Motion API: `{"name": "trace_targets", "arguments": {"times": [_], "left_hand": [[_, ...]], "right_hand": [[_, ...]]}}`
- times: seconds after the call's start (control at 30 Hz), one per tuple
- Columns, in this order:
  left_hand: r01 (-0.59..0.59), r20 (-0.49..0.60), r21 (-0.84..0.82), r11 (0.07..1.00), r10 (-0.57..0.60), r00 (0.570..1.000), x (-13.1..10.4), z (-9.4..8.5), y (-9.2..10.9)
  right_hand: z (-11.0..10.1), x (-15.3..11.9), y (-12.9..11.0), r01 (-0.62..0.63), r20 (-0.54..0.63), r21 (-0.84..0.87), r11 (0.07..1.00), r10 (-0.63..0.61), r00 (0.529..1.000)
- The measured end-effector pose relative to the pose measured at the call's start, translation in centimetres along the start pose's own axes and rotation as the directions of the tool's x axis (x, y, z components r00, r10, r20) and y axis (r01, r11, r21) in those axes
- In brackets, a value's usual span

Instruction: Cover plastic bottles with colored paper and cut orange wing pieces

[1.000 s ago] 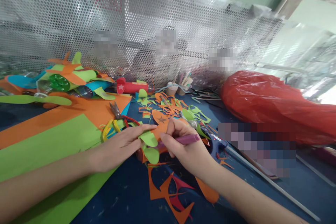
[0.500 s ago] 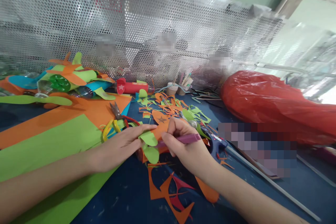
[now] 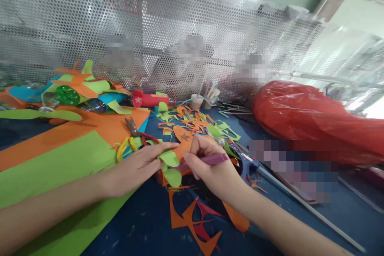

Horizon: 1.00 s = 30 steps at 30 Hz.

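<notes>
My right hand [image 3: 214, 164] is closed round a purple marker pen [image 3: 213, 159], its tip end against green paper lobes [image 3: 173, 177]. These lobes sit at the near end of an orange paper craft [image 3: 181, 152] with a dark star drawn on it. A clear bottle neck [image 3: 220, 141] shows past my knuckles, seemingly part of the craft. From the left, my left hand [image 3: 139, 166] holds the craft, index finger stretched along the orange paper and thumb at the green lobes. My right hand hides much of the craft.
Red-and-yellow-handled scissors [image 3: 135, 134] lie left of the craft; blue-handled scissors [image 3: 247, 163] lie right. Orange and green sheets [image 3: 75, 160] cover the left. Paper scraps [image 3: 192, 224] lie in front. Bottle crafts [image 3: 87, 88], a red bag [image 3: 306, 120] and a perforated metal screen [image 3: 168, 20] stand behind.
The purple marker has shifted very slightly left with my right hand. My left hand and the craft look the same.
</notes>
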<state>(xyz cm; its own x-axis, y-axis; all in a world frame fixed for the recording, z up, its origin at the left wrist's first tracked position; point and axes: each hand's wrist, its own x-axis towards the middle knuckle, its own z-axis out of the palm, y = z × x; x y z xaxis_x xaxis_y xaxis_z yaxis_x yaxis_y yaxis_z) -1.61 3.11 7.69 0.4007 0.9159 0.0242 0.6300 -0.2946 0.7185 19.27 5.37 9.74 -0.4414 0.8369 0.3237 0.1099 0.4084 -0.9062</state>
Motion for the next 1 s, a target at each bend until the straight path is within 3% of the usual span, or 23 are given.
{"name": "trace_targets", "arguments": {"times": [0.33,0.57,1.0], "left_hand": [[-0.011,0.009,-0.002,1.0,0.011,1.0,0.02,0.02,-0.03],[0.014,0.032,0.004,1.0,-0.014,0.999,0.06,-0.04,-0.1],[0.006,0.013,0.016,1.0,-0.006,1.0,0.09,-0.03,0.15]], "right_hand": [[-0.06,-0.03,-0.19,-0.01,-0.034,-0.005,1.0,0.009,0.999],[-0.19,0.06,-0.32,-0.054,-0.093,0.103,0.993,0.064,0.994],[-0.08,0.03,-0.32,-0.057,-0.04,0.049,0.997,0.059,0.997]]}}
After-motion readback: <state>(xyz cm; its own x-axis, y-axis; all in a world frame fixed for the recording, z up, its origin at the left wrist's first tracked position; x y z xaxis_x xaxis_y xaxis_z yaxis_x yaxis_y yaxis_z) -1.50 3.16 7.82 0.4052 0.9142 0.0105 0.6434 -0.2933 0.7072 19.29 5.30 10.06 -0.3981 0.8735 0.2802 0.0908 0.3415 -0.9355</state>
